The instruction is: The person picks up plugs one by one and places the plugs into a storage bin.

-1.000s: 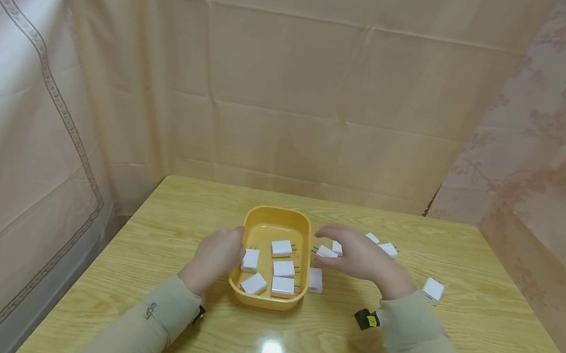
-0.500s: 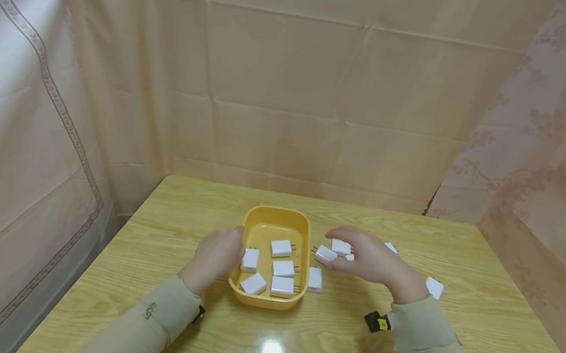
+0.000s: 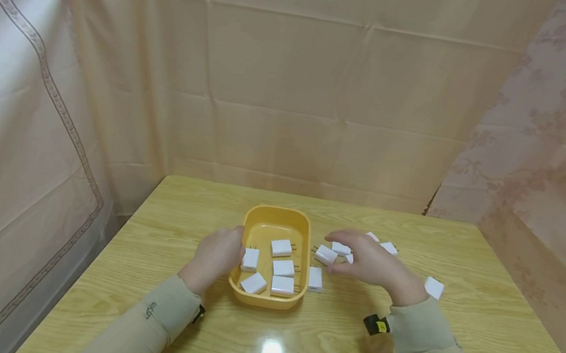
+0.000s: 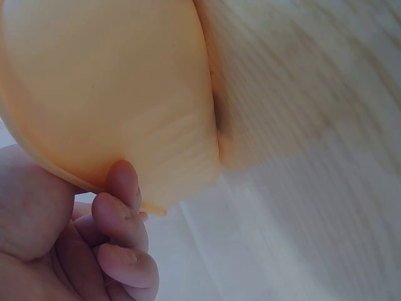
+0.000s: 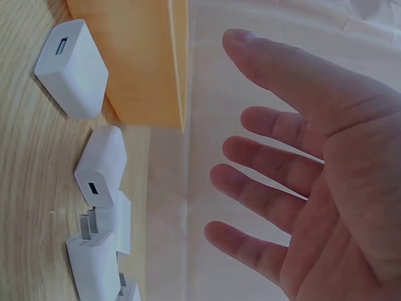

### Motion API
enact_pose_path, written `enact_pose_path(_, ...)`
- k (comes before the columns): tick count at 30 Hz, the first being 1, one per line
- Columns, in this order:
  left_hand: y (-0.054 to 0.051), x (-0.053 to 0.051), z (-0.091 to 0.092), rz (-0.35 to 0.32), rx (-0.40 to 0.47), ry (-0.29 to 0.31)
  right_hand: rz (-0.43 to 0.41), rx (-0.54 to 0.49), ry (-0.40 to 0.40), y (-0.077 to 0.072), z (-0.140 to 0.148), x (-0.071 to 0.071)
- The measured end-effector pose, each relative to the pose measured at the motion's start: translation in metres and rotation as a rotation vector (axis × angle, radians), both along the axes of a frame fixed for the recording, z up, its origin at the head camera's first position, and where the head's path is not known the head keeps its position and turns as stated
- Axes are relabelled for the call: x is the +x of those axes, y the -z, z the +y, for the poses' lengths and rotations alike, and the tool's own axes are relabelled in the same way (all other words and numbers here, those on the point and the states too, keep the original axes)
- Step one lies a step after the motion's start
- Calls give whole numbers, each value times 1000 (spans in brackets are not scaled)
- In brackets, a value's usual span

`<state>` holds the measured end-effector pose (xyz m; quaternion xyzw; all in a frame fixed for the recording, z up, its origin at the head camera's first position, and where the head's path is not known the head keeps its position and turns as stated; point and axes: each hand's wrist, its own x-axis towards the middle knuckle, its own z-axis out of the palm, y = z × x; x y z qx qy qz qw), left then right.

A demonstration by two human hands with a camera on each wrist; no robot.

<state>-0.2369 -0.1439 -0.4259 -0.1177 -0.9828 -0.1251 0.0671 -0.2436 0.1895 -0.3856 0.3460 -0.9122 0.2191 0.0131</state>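
A yellow basket [image 3: 270, 301] holds several white chargers, one of them at its middle [image 3: 283, 268]. My left hand [image 3: 215, 255] grips the basket's left rim; in the left wrist view the fingers [image 4: 122, 216] curl round the rim of the basket [image 4: 125, 81]. Above the table, beside the loose chargers, my right hand [image 3: 372, 262] has its thumb and fingers spread and holds nothing. The nearest charger [image 3: 326, 255] lies between it and the basket. The right wrist view shows the empty hand [image 5: 326, 163] with straight fingers, chargers [image 5: 101, 166] lying past it.
One charger [image 3: 315, 280] stands against the basket's right side. Others lie behind the right hand, including one charger [image 3: 388, 248] at the back, and a single charger [image 3: 434, 288] lies farther right. A beige curtain [image 3: 292, 85] hangs behind the wooden table [image 3: 153, 232].
My right hand has drawn back to the right from the basket, leaving a charger on the table beside it. My left hand and the basket have stayed in place.
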Motion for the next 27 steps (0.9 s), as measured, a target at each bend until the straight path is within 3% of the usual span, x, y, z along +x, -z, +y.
enact_pose_path(11,1,-1,0,2,-6,2,-47,5,34,12,-1,1)
enact_pose_path(19,2,-1,-1,4,-9,3,-33,22,40,22,-2,3)
enact_pose_path(27,2,-1,-1,-3,-9,0,-135,-29,42,33,-5,5)
